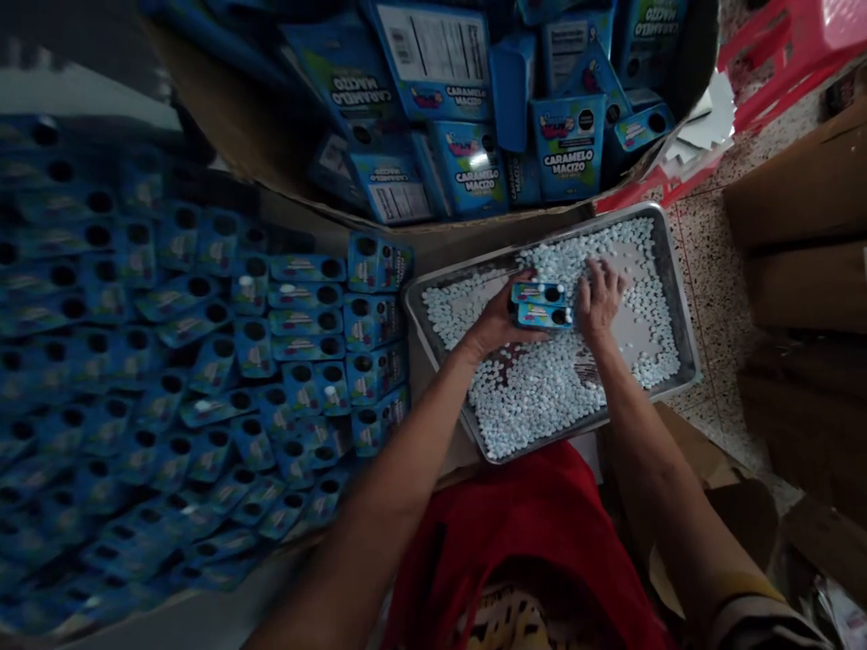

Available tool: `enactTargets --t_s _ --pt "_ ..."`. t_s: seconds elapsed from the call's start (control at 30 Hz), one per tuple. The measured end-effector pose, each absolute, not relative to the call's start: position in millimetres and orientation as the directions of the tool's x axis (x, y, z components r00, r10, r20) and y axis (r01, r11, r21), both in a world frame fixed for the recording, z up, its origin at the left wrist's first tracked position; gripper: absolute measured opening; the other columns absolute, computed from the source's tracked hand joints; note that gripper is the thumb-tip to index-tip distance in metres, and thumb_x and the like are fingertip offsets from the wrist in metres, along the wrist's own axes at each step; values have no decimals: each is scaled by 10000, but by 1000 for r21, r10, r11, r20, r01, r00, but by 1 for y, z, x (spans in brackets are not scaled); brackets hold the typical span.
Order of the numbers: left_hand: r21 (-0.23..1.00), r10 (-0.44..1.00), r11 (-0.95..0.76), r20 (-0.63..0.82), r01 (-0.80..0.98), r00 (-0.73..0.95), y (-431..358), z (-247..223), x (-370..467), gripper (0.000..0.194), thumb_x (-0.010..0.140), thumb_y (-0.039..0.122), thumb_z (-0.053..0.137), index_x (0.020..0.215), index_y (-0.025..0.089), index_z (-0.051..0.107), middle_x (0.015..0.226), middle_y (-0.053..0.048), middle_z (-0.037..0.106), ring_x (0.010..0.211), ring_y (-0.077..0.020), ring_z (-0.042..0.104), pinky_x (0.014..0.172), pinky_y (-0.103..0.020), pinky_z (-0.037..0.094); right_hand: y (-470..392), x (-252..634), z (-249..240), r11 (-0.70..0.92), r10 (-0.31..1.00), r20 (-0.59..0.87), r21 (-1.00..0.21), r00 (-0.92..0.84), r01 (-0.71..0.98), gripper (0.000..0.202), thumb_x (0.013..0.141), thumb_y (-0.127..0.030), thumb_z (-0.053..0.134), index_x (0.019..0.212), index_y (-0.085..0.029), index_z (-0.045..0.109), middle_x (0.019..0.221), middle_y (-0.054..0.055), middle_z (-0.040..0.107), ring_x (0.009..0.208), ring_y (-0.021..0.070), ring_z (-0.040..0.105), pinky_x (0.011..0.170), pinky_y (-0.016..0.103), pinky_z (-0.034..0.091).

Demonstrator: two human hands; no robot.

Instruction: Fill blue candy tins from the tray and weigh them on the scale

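Observation:
My left hand (497, 321) is closed around two small blue candy boxes (542, 315), held side by side above a metal tray (685, 348). Their ends face up, each with a dark round opening and a few white pieces at it. Small pale candies (525, 397) lie spread over the tray, thickest along its near side. To the right of the boxes, my right hand (599, 296) reaches down among the candies at the tray's far half, fingers spread. Whether any candy is under its fingertips is hidden.
Rows of upright blue candy boxes (308, 296) cover the table on the left. Beyond the tray, a large cardboard carton (325, 209) holds many blue boxes marked "Caramelo Macizo". A red plastic stool (778, 54) is at the upper right, brown cartons (806, 181) at the right.

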State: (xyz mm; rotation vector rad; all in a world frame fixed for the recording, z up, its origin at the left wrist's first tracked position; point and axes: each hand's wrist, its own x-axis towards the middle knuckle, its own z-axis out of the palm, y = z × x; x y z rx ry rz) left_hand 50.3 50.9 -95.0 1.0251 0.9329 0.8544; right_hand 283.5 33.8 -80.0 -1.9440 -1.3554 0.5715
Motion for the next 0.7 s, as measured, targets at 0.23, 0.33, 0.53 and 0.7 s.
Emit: enactTargets --t_s 0.23,0.33,0.53,0.7 --pt "940 821 284 -135 -191 556 26 -74 77 903 364 393 1168 1182 267 808 1249 -135 812 1191 -417 815 1061 -606 690 -15 255 -68 -309 863 -328 -945 385 -111 322 953 -530 720 1098 -275 852 1185 37 832 1219 260 724 1255 474 488" --pt "962 830 213 -85 -173 551 -2 -56 61 889 425 415 1164 1221 290 788 1427 -147 760 1362 -432 744 1177 -629 624 -28 246 -63 -383 703 -625 -735 339 -560 207 930 -435 746 996 -247 798 1005 19 809 1026 221 758 1091 402 609" --pt "998 958 62 -51 -32 283 -44 -57 21 865 499 509 1142 1234 267 755 1403 -169 737 1417 -426 680 1263 -650 517 -31 246 -30 -324 620 -758 -480 200 -815 201 995 -356 693 849 -239 619 722 -37 640 570 114 570 487 193 476" --pt "989 960 146 -138 -17 245 -62 -79 14 887 588 466 1100 1341 257 680 1358 -154 768 1259 -358 774 1174 -581 594 -38 230 13 -291 707 -706 -348 45 -891 185 1086 -332 574 963 -228 665 847 3 717 591 107 589 450 170 444"
